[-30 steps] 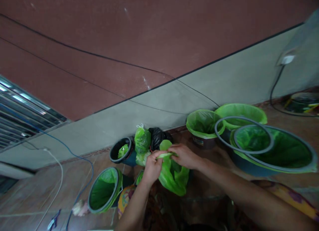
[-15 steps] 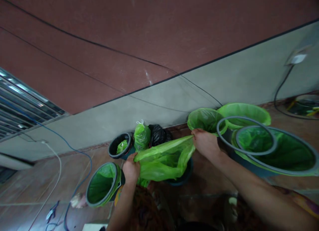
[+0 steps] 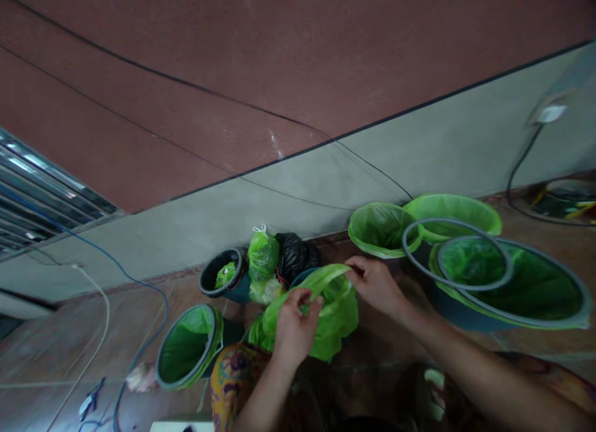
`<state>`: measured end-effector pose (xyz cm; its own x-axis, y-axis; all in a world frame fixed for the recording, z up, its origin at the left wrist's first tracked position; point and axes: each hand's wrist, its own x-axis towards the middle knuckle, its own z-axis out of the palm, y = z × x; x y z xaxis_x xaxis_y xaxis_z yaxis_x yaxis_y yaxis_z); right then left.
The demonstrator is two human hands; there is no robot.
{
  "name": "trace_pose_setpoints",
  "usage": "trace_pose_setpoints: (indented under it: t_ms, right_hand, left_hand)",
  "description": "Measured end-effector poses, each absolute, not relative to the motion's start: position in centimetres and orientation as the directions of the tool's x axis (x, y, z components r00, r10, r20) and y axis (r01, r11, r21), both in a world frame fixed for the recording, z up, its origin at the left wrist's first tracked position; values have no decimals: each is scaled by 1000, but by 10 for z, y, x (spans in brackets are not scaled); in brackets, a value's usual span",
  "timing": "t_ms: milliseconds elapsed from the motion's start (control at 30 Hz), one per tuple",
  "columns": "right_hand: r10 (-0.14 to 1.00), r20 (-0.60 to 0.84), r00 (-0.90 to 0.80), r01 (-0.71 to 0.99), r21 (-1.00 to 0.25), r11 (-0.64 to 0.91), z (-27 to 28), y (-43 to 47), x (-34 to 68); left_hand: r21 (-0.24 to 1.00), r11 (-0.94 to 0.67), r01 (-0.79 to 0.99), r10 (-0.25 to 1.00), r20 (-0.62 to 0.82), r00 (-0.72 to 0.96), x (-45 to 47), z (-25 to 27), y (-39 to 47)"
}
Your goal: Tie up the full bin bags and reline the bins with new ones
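Dull red paint is spread over the upper wall (image 3: 298,59), a pale grey band is set below it, and along its foot the tiled floor (image 3: 51,357) is crowded with containers. At the far left, metal slats (image 3: 41,190) are seen. Over to the right, a large blue bin (image 3: 484,320) is dressed in green plastic, its mouth bordered in grey. Just behind it, a wide bin (image 3: 451,202) and a narrower bin (image 3: 382,256) are lined in the same green, and out on the left a grey-rimmed bin (image 3: 214,345) is likewise lined. Across the large bin's left edge a grey ring (image 3: 405,244) is seen. And right in the centre, between those groups, a loose green bag (image 3: 335,323) is held, its mouth partly spread, a blue rim (image 3: 302,275) glimpsed behind. By the right hand (image 3: 375,286) the bag's edge is pinched, fingers closed on it! The left hand (image 3: 295,329) is placed at the near side of the mouth, fingers bent; whether plastic is gripped there cannot be told. Toward the wall, a tied green bag (image 3: 263,258) and a black bag (image 3: 293,255) are set side by side. Smallest, at lower left, a tool (image 3: 92,398) is shown, too blurred to be named.
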<state>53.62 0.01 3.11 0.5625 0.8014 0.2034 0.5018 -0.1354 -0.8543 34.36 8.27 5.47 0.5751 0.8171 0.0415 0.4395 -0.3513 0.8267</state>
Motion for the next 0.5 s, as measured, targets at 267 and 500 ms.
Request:
trace_pose_setpoints:
  t_ms: [267, 500]
  right_hand:
    - [956, 135, 262, -143, -974, 177, 45, -5, 506]
    - [777, -17, 629, -45, -999, 14, 35, -1, 562]
  left_hand:
    - [986, 167, 24, 652, -129, 747, 375, 48, 65]
    - [915, 303, -268, 881, -161, 444, 340, 107, 127]
